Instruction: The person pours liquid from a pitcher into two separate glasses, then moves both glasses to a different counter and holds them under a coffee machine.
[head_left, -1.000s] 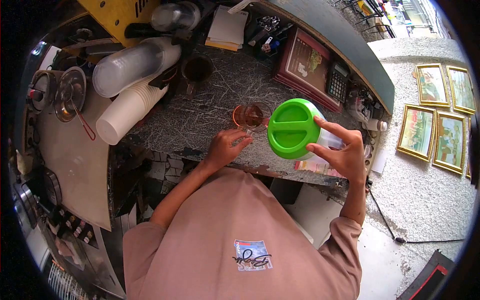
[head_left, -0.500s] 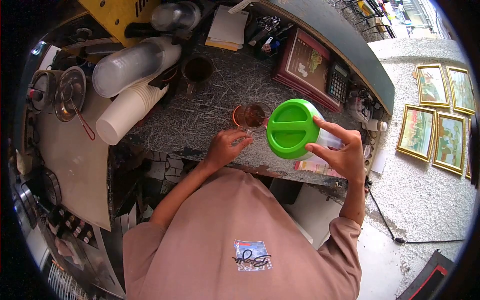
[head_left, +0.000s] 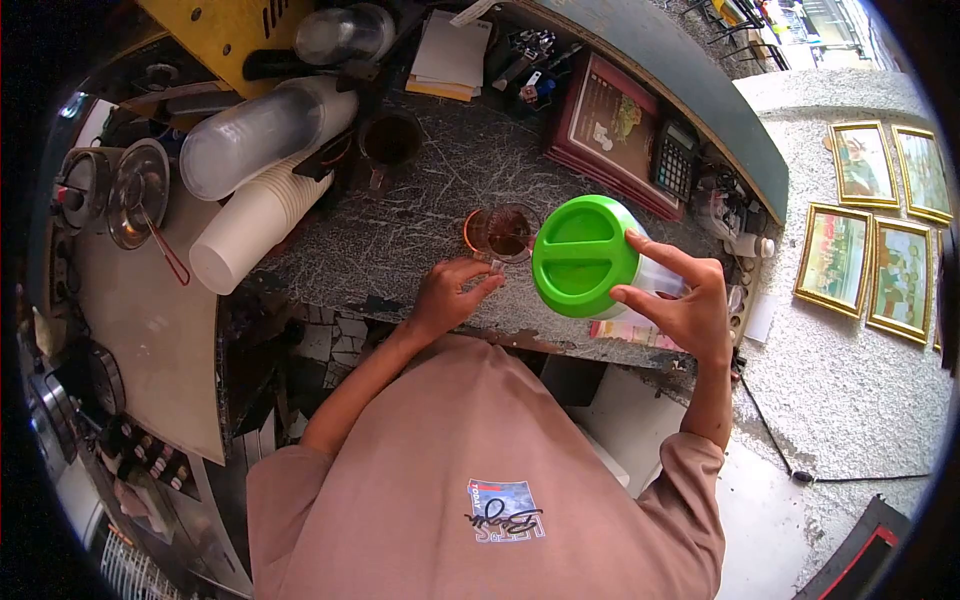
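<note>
My left hand (head_left: 453,298) is closed in a pinch on the handle of a clear glass mug (head_left: 482,232) with dark reddish-brown liquid inside. The mug is on the dark, scratched counter (head_left: 340,240). My right hand (head_left: 685,305) grips a clear pitcher (head_left: 655,277) with a bright green lid (head_left: 583,258). The pitcher is tilted to the left, its lid side toward the mug's rim. Its spout is mostly hidden, so I cannot make out the stream clearly.
Stacked white cups (head_left: 245,235) and clear plastic cups (head_left: 250,140) lie at the left. Another dark-filled mug (head_left: 391,140) stands behind. Maroon books (head_left: 610,130) and a calculator (head_left: 676,160) are at the back right. A strainer (head_left: 139,195) rests far left.
Both hands keep nearly the same pose, with the pitcher still tilted at the mug. The liquid in the mug looks slightly darker, and the view has shifted a little.
</note>
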